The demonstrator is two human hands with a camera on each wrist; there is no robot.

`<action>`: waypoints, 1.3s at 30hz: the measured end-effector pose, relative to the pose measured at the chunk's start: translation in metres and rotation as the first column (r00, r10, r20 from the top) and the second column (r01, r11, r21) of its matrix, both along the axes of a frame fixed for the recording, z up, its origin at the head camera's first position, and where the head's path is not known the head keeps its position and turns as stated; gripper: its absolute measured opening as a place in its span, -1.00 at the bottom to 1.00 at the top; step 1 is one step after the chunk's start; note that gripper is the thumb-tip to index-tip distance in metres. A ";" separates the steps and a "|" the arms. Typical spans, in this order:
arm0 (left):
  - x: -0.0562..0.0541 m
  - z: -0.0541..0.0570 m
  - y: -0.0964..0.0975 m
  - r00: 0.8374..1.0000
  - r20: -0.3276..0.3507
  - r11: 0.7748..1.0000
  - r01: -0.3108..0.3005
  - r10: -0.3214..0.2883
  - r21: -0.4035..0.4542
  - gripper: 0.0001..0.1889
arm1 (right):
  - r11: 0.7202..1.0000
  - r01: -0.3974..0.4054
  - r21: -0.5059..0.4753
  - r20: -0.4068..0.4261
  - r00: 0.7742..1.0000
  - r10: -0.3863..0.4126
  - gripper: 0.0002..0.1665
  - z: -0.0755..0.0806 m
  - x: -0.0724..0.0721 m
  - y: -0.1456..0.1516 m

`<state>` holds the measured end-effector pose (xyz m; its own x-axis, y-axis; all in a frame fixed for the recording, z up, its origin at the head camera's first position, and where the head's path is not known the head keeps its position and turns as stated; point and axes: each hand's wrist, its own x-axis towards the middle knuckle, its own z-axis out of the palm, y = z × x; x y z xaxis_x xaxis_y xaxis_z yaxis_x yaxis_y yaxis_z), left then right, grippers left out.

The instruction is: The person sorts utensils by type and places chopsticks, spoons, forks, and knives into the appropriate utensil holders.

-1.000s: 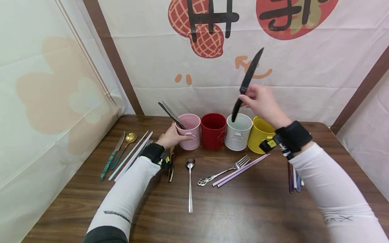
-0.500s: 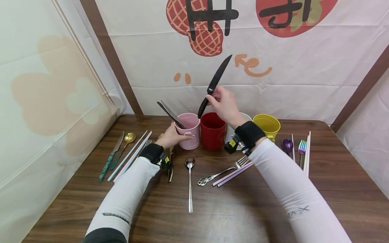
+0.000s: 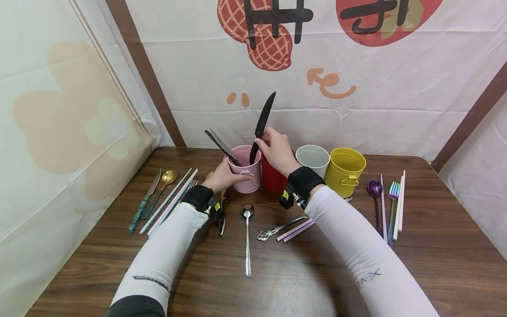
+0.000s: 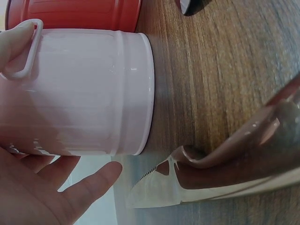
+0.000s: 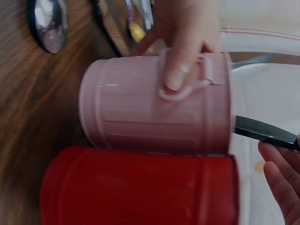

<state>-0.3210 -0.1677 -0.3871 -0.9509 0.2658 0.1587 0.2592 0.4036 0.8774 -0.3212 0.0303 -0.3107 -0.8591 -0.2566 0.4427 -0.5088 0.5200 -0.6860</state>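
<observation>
My left hand point(image 3: 224, 177) holds the pink bucket point(image 4: 89, 93) by its side, thumb over the small front handle and fingers along the far wall. Two knives point(image 3: 222, 147), one dark and one silver, lean out of this bucket to the left. Between thumb and fingers my right hand point(image 3: 277, 149) pinches a black knife point(image 3: 264, 115), blade pointing up. The lower end of its handle point(image 5: 262, 131) dips inside the pink bucket's rim at the right. Close beside the pink one stands the red bucket point(image 5: 140, 187), partly covered by my right hand in the head view.
White point(image 3: 313, 157) and yellow point(image 3: 344, 169) buckets continue the row rightward. In front lie a silver spoon point(image 3: 247, 237), an ornate fork point(image 3: 277, 230) and lilac chopsticks point(image 3: 297, 231). More cutlery flanks both sides, including a green-handled knife point(image 3: 144, 202) and a purple spoon point(image 3: 375, 193).
My right hand has carried the black knife left and down, from over the white bucket to the pink bucket's mouth. My left hand keeps its hold on the pink bucket.
</observation>
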 end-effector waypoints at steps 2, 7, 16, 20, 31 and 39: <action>0.000 -0.001 0.000 1.000 -0.007 1.000 -0.001 0.001 -0.002 -0.20 | 0.996 0.023 0.083 -0.016 1.000 -0.021 -0.77 -0.005 0.001 -0.003; 0.002 -0.002 0.001 1.000 -0.012 1.000 0.001 -0.001 0.006 -0.17 | 0.967 0.056 0.248 -0.034 0.998 -0.049 -0.78 -0.014 0.003 -0.009; 0.004 -0.004 0.002 1.000 -0.009 0.999 0.000 0.000 0.033 -0.08 | 0.923 0.062 0.378 -0.062 0.997 -0.042 -0.78 -0.026 0.001 -0.011; 0.005 -0.002 0.003 1.000 -0.017 0.999 0.007 -0.006 0.053 -0.05 | 0.909 0.073 0.410 -0.081 0.996 -0.043 -0.80 -0.024 0.000 -0.013; 0.003 0.006 0.005 1.000 -0.001 0.999 -0.004 0.004 0.040 -0.01 | 0.894 0.077 0.441 -0.037 0.997 -0.067 -0.78 -0.013 0.001 -0.011; 0.001 0.001 0.002 1.000 -0.015 0.999 -0.020 0.020 0.027 -0.02 | 0.925 0.023 0.378 -0.021 1.000 -0.017 -0.80 -0.003 0.002 0.003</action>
